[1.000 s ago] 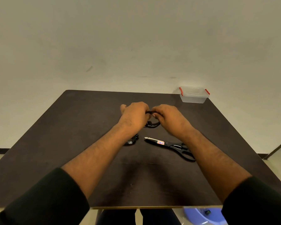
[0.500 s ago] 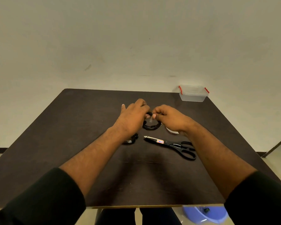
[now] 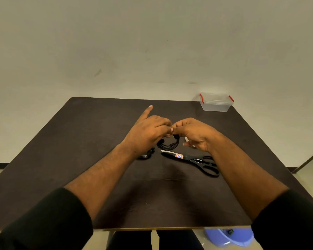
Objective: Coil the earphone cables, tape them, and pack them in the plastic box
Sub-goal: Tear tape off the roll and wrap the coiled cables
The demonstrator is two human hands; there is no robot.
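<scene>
A coiled black earphone cable point(image 3: 167, 143) hangs between my two hands above the middle of the dark table point(image 3: 79, 138). My left hand point(image 3: 148, 130) pinches the top of the coil with its index finger pointing away. My right hand point(image 3: 193, 132) pinches the same spot from the right. A second black earphone bundle point(image 3: 145, 154) lies on the table under my left wrist, partly hidden. The clear plastic box point(image 3: 216, 102) with red clips stands closed at the far right corner. A bit of a white tape roll point(image 3: 188, 141) shows behind my right hand.
Black scissors point(image 3: 193, 159) with a red label lie on the table just in front of my hands, blades pointing left. A blue object point(image 3: 228, 237) sits on the floor below the near right table edge. A plain wall rises behind the table.
My hands have lifted the coil slightly and shifted on it. My left index finger has straightened out and points away. The scissors and box have stayed put.
</scene>
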